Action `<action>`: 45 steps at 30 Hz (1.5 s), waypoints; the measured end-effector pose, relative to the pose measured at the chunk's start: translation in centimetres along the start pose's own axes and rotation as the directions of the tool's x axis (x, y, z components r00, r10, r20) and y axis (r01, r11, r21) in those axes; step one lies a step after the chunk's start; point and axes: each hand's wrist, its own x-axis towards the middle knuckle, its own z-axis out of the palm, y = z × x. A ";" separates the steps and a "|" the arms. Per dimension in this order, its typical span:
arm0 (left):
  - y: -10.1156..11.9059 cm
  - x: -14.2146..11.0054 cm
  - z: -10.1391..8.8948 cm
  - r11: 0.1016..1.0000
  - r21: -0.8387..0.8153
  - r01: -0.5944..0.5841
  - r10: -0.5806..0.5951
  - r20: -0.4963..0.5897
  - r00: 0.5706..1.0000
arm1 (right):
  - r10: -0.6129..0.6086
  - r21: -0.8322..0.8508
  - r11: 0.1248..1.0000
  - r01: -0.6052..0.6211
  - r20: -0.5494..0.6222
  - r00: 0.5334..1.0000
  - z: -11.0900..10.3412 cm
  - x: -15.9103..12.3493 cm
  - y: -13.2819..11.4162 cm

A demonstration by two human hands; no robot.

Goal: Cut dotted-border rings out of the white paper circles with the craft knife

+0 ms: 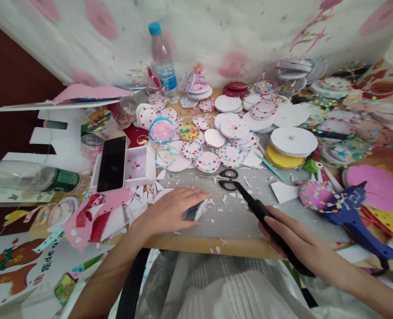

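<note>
The left hand [174, 206] is bent over a small dark object with a whitish edge [194, 212], gripping it between thumb and fingers above the front part of a grey cutting mat [223, 223]; the hand hides much of the object, so what it is cannot be told. The right hand [292, 237] is closed around a long, slim black tool [258, 208], whose narrow end points away from the person toward a pair of scissors with black handles [229, 173]; whether the tip touches them cannot be told. The scissors lie open across the mat beyond both hands, amid small white paper scraps. Behind them, white paper discs trimmed with coloured stars [231, 155] crowd the far part of the table, some overlapping, with a large plain white disc [293, 141] on top of a yellow disc [283, 160]. A thin teal stick [270, 166] and a loose white card piece [284, 192] lie between these and the right hand. To the right, a blue glue gun [356, 226] lies beside a pink disc with a star-dotted rim [316, 195]. Left of the mat, a black phone [112, 164] rests on a shallow white box [140, 179], near pink paper offcuts [116, 199]. A clear, blue-capped plastic bottle [165, 66] stands at the back; another bottle with a green label [63, 179] lies on its side at far left.
</note>
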 end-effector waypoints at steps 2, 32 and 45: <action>0.3 0.4 0.6 0.998 0.005 0.059 -0.058 -0.122 0.991 | -0.005 -0.011 1.000 0.005 0.044 0.999 0.0 -0.1 0.0; 2.8 -0.2 9.5 0.942 -0.312 0.127 -0.316 -0.690 0.651 | -0.208 -0.082 0.961 0.262 0.406 0.890 2.8 -1.5 -2.7; 3.3 -0.2 9.4 0.984 -0.122 0.129 -0.177 -0.727 0.664 | -0.146 -0.180 0.956 0.233 0.397 0.906 1.9 -2.0 -4.7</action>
